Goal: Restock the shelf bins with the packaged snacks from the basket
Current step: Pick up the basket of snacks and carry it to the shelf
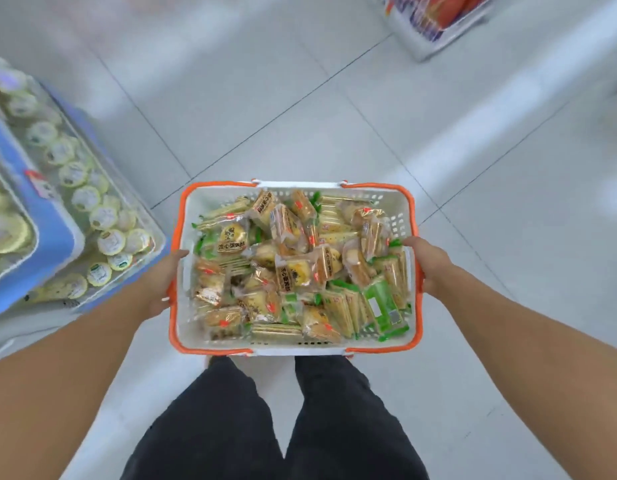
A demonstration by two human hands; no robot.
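One basket (400, 199) of packaged snacks (293, 268) between my two hands
My left hand (163, 284) and right hand (430, 263) each grip a side rim, fingers curled

snack packs (232, 243) in basket (400, 202) | dark Chinese print, reads about "流心蛋黄酥" | round tubs (111, 241) left shelf | labels blurred, unreadable
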